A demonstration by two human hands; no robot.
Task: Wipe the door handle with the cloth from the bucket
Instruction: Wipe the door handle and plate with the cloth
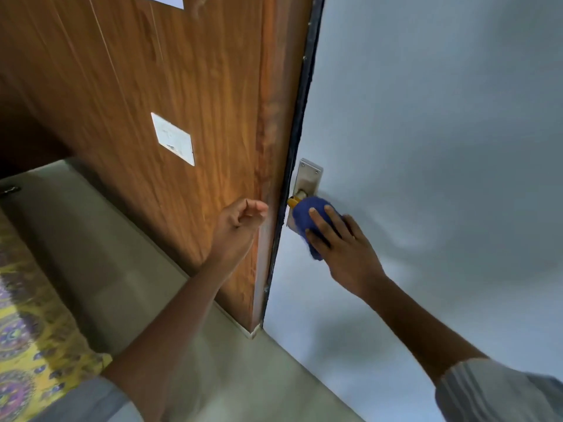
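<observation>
Blue cloth (310,214) bunched over door handle (300,198), pressed there by right hand (341,245). Fingers (318,222) spread flat across cloth, 3 visible, thumb hidden underneath; palm holding cloth against handle rather than fisted around it. Lever almost fully covered: only short yellowish stub and pale round neck poking out at cloth's upper left. Lower tail of cloth hanging below hand, blurred. Metal backplate (309,175) visible above cloth, lower part hidden behind cloth and hand. Plate mounted on pale grey door face (426,117), close beside dark door edge (300,132).

Left hand (240,222) loosely curled, empty, fingertips near wooden panel (182,86) just left of door edge; contact with wood impossible to confirm. Not touching cloth or handle.

White square plate (173,138) on wooden panel, detail too soft to read. White rectangle cut off at top edge, unidentifiable. Grey sleeves (499,391) at both bottom corners, cropped. Grey floor (122,254) below, patterned yellow and purple fabric (27,330) at lower left, cut by frame. Small dark object at far left edge, too small to identify. Bucket out of view. Slight motion blur across whole frame, edges of cloth and fingers soft.
</observation>
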